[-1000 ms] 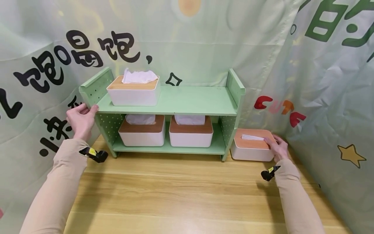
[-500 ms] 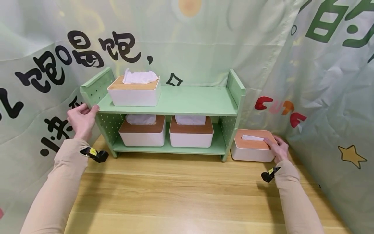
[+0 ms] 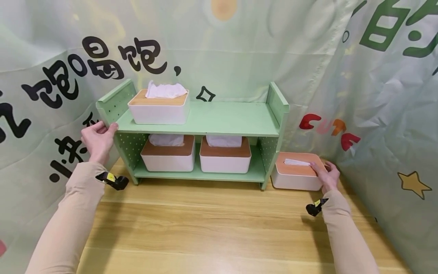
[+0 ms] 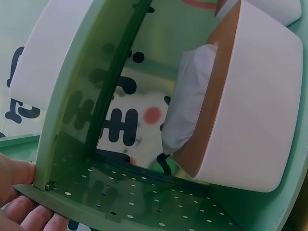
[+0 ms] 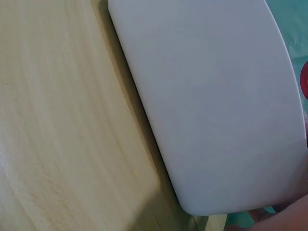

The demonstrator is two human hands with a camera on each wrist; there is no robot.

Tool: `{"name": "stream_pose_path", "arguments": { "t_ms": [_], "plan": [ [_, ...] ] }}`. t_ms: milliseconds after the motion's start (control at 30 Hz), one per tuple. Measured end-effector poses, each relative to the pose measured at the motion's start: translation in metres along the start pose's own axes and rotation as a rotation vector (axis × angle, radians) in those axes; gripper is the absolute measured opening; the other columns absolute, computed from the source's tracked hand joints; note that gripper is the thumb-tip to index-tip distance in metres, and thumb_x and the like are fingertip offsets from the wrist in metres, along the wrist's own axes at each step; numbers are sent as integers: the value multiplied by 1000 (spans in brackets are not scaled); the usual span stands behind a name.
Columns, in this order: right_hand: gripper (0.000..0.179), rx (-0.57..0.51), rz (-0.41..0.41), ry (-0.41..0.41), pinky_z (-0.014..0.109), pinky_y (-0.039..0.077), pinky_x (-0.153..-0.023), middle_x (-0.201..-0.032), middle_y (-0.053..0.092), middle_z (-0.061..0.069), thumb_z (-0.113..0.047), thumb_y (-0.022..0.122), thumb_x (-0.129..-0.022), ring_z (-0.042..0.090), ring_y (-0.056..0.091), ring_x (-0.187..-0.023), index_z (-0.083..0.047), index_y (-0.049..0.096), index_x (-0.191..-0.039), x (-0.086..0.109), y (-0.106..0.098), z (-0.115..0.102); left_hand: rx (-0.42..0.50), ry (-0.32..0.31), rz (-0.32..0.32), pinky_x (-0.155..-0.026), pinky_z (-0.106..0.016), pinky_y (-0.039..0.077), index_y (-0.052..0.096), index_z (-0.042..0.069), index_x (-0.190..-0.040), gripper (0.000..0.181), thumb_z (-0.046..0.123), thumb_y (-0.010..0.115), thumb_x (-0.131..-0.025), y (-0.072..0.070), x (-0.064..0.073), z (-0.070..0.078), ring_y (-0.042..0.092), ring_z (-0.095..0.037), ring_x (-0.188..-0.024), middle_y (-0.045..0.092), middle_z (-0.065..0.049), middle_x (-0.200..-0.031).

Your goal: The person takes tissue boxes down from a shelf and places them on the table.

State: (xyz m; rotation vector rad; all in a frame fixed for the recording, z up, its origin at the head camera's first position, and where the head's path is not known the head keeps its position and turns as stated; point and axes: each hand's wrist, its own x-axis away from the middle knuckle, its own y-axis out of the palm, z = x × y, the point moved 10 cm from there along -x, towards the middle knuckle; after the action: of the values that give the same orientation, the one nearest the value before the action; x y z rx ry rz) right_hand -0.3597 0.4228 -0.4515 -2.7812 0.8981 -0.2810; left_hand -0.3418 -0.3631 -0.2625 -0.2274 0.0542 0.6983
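Observation:
A green two-tier shelf [image 3: 236, 116] stands on the table. My left hand [image 3: 99, 141] grips its left side panel at the height of the upper board; in the left wrist view the thumb [image 4: 18, 174] lies on one side of the panel edge and the fingers [image 4: 36, 214] on the other. To the right of the shelf, a white tissue box [image 3: 295, 180] with a wooden lid rests on the table. My right hand [image 3: 327, 177] holds its right end, thumb over the lid; the other fingers are partly hidden. The right wrist view shows the box's white side [image 5: 207, 106] close up.
One tissue box [image 3: 159, 114] sits at the left of the upper board. Two more boxes, a left one [image 3: 167, 163] and a right one [image 3: 225, 164], stand on the lower board. A printed cloth [image 3: 236, 57] hangs behind and beside the wooden table [image 3: 212, 228].

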Motion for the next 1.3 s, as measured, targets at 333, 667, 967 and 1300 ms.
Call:
{"name": "stream_pose_path", "arguments": {
  "t_ms": [333,667,967,1300],
  "plan": [
    [94,-81,-21,-21,36,18,-130,-169,15,14,-44,68,-92,26,15,-153,-11,15,-162,4,-7,-8,21,6,3,-69,-4,49,64,13,-134,44,20,72,-92,1,0,-3,59,12,-70,71,24,-87],
    [96,-62,-26,-41,41,14,-131,-170,9,14,-47,66,-92,31,12,-156,-13,11,-163,9,-11,-16,36,60,1,-63,-2,47,66,7,-132,42,18,71,-91,1,0,2,57,15,-64,53,36,-57],
    [99,-50,-19,-51,42,13,-131,-172,5,8,-50,67,-91,27,8,-158,-18,8,-163,14,-13,-24,54,41,-9,-65,-3,47,64,7,-133,43,17,71,-91,2,0,3,57,14,-65,53,36,-57],
    [99,-138,30,-84,35,16,-130,-170,16,7,-52,74,-85,22,16,-156,-24,18,-162,7,-13,-22,49,51,-9,-67,-3,48,65,8,-133,43,18,71,-91,1,0,3,58,14,-66,54,36,-59]
  ]
}}
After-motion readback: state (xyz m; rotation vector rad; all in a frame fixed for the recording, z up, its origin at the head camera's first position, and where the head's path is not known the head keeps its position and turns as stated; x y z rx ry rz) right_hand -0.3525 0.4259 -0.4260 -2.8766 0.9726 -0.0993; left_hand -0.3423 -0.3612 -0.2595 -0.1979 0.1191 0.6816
